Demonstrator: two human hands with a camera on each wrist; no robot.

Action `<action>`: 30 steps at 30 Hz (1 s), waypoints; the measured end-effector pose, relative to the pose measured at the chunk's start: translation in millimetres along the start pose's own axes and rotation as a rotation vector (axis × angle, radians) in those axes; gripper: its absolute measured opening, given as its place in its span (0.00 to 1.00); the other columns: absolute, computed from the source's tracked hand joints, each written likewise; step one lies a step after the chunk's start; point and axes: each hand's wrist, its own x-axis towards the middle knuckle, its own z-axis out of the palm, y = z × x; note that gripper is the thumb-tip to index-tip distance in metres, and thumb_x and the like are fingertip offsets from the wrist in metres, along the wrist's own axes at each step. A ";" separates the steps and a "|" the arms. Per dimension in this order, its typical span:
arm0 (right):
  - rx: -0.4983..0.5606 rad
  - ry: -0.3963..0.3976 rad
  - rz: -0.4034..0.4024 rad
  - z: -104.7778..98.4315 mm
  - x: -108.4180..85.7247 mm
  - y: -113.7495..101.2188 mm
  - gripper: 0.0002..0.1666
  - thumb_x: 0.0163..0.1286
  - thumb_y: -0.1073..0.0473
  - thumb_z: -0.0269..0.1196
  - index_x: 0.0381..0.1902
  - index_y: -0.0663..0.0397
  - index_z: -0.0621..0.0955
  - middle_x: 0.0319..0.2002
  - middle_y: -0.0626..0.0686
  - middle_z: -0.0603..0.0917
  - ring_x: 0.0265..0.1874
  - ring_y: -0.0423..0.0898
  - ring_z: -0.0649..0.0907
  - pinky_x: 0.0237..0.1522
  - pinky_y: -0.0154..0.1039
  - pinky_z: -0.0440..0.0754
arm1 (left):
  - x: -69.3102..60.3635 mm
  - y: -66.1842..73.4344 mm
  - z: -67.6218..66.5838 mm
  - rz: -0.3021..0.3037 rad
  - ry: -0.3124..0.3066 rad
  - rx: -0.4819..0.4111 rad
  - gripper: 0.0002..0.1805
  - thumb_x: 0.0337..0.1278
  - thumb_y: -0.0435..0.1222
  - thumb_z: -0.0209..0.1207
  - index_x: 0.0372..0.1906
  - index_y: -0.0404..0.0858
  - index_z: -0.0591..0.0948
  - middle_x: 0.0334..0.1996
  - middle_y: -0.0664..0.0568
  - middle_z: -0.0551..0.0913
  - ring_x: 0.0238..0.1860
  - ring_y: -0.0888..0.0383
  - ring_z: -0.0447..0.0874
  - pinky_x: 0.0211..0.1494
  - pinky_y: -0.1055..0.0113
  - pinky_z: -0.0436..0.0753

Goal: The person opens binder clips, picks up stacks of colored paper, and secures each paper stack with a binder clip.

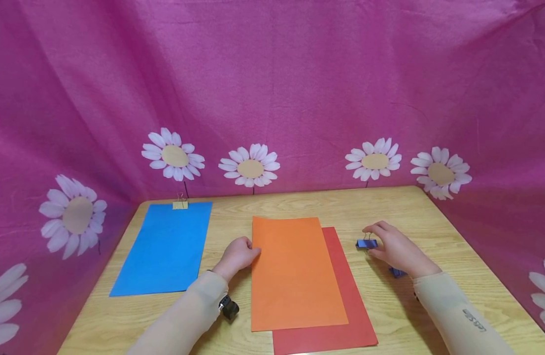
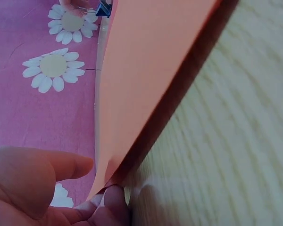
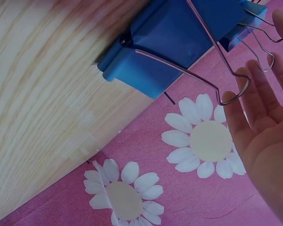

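An orange sheet (image 1: 294,271) lies over a red sheet (image 1: 352,296), offset so the red shows along the right and bottom. My left hand (image 1: 238,255) holds the orange sheet's left edge; in the left wrist view, fingertips (image 2: 114,200) are under its edge and the thumb is on the other side. My right hand (image 1: 396,249) reaches around a dark blue binder clip (image 1: 366,244) standing with wire handles up, thumb and fingers spread about the handles. A second blue binder clip (image 1: 397,272), partly hidden, stands below this hand and looms large in the right wrist view.
On the left of the wooden table (image 1: 237,209) lies a blue sheet (image 1: 166,251) with a gold binder clip (image 1: 180,204) on its top edge. A pink curtain (image 1: 272,88) with white daisies hangs behind and at both sides.
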 end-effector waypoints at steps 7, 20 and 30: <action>-0.002 0.012 -0.015 1.1 0.8 0.5 0.32 0.60 0.64 0.76 0.61 0.61 0.78 0.54 0.61 0.81 0.53 0.61 0.83 0.58 0.61 0.81 | 3.7 0.4 -1.2 -0.003 0.024 -0.045 0.13 0.65 0.39 0.66 0.34 0.36 0.75 0.28 0.50 0.73 0.29 0.55 0.70 0.33 0.66 0.69; 0.008 0.008 -0.023 1.4 0.9 -0.4 0.32 0.60 0.64 0.76 0.61 0.62 0.77 0.54 0.62 0.81 0.54 0.61 0.83 0.58 0.61 0.81 | 12.8 -6.4 -1.8 0.008 0.011 -0.139 0.12 0.59 0.32 0.68 0.41 0.33 0.77 0.30 0.50 0.75 0.30 0.56 0.71 0.35 0.67 0.71; 0.007 -0.010 0.003 1.5 3.0 -2.0 0.33 0.61 0.64 0.76 0.62 0.63 0.77 0.54 0.62 0.81 0.53 0.61 0.84 0.55 0.59 0.83 | 16.9 -10.6 1.0 0.004 0.009 -0.182 0.10 0.56 0.27 0.68 0.36 0.35 0.77 0.24 0.54 0.70 0.26 0.58 0.68 0.32 0.68 0.69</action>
